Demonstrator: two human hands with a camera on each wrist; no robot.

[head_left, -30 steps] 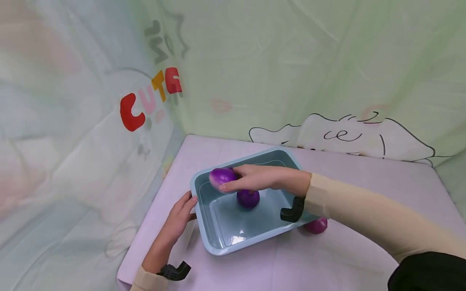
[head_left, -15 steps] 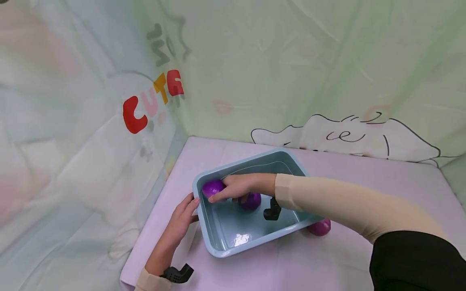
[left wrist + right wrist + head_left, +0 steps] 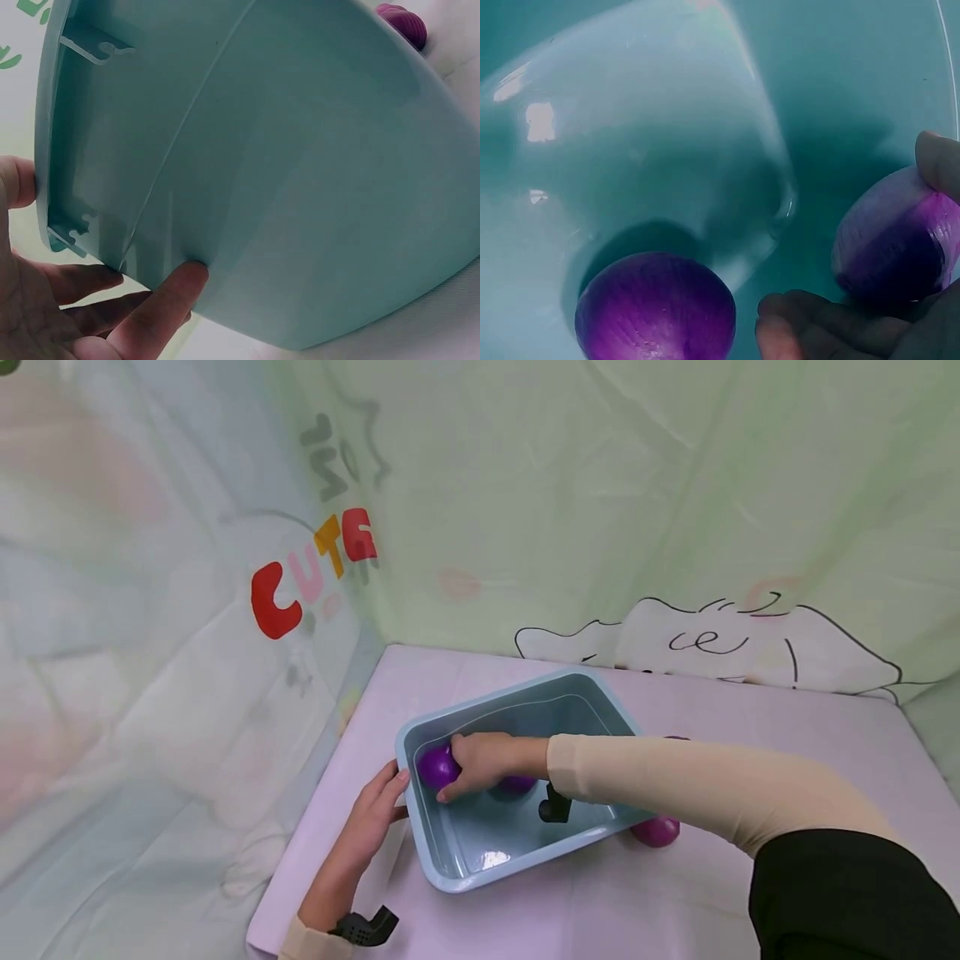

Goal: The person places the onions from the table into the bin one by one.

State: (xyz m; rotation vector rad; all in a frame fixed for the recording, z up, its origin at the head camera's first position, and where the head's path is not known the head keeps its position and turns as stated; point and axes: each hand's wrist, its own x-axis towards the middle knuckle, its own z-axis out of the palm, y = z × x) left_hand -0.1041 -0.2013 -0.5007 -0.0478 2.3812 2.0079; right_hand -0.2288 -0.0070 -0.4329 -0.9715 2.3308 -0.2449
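A light blue plastic tub (image 3: 543,853) sits on the table. My left hand (image 3: 369,818) holds its left end, thumb at the rim and fingertips against the outer wall in the left wrist view. Inside the tub, my right hand (image 3: 486,762) grips a purple onion (image 3: 438,767) near the left wall; the right wrist view shows the thumb over this onion (image 3: 889,236) and the fingers below it. A second purple onion (image 3: 656,311) lies on the tub floor, partly hidden under the right hand in the head view.
Just outside the tub's right front corner lies a magenta onion (image 3: 657,832), partly covered by the sleeve. Another dark thing (image 3: 677,738) barely shows behind the right forearm. Printed cloth (image 3: 480,510) walls in the back and left of the pale table (image 3: 645,910).
My right hand has lowered the purple onion from above the tub down into its left end. The left hand has stayed at the tub's rim.
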